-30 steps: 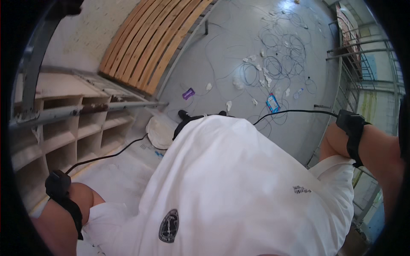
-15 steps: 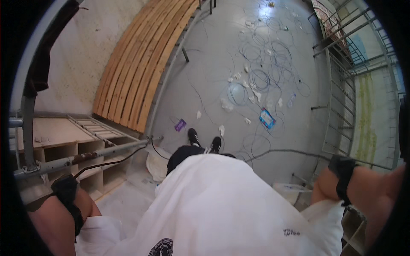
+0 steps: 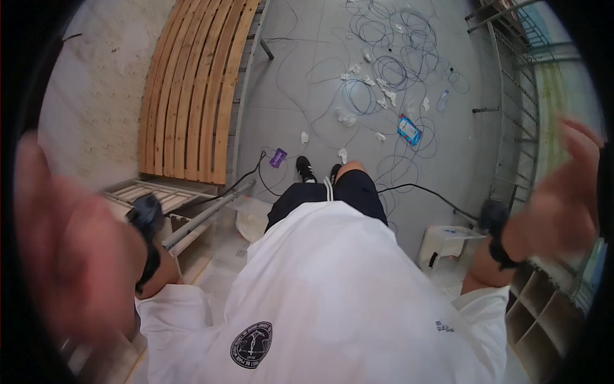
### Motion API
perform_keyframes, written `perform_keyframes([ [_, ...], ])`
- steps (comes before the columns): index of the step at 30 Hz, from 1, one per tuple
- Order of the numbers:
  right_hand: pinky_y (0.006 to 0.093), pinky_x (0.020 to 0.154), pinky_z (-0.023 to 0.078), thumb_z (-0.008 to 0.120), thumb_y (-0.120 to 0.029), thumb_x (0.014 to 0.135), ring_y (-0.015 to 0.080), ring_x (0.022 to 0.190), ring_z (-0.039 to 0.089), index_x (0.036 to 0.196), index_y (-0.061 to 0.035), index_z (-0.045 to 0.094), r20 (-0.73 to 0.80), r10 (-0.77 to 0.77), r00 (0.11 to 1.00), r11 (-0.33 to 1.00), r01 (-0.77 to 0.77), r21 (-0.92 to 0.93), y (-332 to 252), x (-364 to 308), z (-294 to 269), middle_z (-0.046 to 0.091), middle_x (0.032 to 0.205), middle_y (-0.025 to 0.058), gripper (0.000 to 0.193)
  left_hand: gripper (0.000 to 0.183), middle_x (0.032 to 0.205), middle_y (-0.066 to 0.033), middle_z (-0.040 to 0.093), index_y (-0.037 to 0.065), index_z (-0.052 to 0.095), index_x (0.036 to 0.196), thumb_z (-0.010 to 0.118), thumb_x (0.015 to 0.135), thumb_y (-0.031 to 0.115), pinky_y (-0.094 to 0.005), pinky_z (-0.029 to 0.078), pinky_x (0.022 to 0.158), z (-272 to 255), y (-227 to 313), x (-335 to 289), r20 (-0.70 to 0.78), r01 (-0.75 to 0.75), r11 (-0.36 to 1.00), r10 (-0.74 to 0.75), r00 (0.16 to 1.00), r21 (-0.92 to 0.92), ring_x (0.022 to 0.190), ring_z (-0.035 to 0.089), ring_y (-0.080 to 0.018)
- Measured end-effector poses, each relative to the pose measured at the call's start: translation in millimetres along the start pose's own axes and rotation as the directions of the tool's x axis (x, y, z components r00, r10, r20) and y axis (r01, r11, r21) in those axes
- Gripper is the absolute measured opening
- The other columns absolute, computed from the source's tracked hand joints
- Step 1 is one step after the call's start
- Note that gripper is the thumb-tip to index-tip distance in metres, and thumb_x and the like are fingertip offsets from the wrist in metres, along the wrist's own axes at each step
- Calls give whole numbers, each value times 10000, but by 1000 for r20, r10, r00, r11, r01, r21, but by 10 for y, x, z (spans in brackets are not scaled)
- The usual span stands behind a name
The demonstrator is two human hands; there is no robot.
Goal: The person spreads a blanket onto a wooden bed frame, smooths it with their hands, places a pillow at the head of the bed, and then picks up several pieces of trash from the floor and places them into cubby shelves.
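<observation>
My left hand point(image 3: 86, 246) is raised close at the left edge, blurred by motion. Its fingers look apart, and I see nothing in it. At the right edge my right hand point(image 3: 553, 201) is also raised and smeared, its fingers stretched upward and holding nothing visible. A black strapped device point(image 3: 147, 216) sits on my left wrist, and a similar black device point(image 3: 494, 217) is on the right one. Each has a dark cable leading off it. Neither hand is seen touching anything; nearest the left one is a metal bed-frame tube point(image 3: 192, 230).
A slatted wooden bed base point(image 3: 192, 96) stands at the left. Coiled thin cables point(image 3: 390, 73), scraps of white paper, a blue packet point(image 3: 409, 130), a purple packet point(image 3: 278, 158) and a plastic bottle point(image 3: 443, 100) litter the floor. A white stool point(image 3: 441, 246) is right of me; metal bed frames point(image 3: 518, 115) stand beyond.
Both hands have come up into view, where before mainly forearms showed. The view has tilted toward my body, so the floor litter appears higher. One bare knee and the white stool now show more fully.
</observation>
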State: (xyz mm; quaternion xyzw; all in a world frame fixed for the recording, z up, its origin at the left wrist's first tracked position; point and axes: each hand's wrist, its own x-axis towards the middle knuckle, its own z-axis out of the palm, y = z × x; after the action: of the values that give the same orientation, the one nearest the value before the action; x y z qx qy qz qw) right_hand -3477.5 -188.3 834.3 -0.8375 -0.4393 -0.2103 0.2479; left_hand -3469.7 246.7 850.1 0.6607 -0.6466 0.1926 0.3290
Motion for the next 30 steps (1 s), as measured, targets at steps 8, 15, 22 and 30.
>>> perform_keyframes([
  [8, 244, 663, 481, 580, -146, 905, 132, 727, 632, 954, -5, 682, 319, 795, 515, 391, -839, 379, 1344, -1827, 3050, 678, 770, 85, 181, 132, 752, -15, 606, 24, 678, 941, 568, 911, 91, -224, 398, 584, 2298, -750, -1834, 10, 947, 82, -996, 89, -309, 663, 507, -72],
  [15, 378, 847, 491, 574, -351, 851, 305, 939, 655, 1053, -47, 678, 908, 351, -227, -23, -972, -235, 1131, -4425, 5495, 686, 979, 183, 379, 346, 886, -185, 672, 33, 670, 962, 516, 885, 334, -418, 486, 759, 4015, 262, -4114, 695, 955, -140, -660, -286, 260, 829, 638, -348],
  [22, 345, 682, 511, 545, -367, 871, 183, 773, 651, 1016, -17, 669, 900, 310, -306, -84, -952, -295, 714, -5275, 6670, 679, 949, 72, 398, 332, 990, -172, 677, 16, 683, 968, 534, 880, 299, -380, 480, 813, 5081, 778, -5648, 520, 625, -772, -489, -700, 116, 936, 633, -317],
  [30, 285, 591, 480, 543, -300, 890, 161, 711, 621, 1101, -22, 623, 829, 405, -386, -317, -909, -269, 891, -5810, 7824, 663, 921, 68, 358, 320, 1033, -167, 673, 29, 645, 1099, 534, 885, 239, -360, 475, 872, 6222, 303, -7008, 265, 701, -706, -661, -702, 98, 986, 619, -323],
])
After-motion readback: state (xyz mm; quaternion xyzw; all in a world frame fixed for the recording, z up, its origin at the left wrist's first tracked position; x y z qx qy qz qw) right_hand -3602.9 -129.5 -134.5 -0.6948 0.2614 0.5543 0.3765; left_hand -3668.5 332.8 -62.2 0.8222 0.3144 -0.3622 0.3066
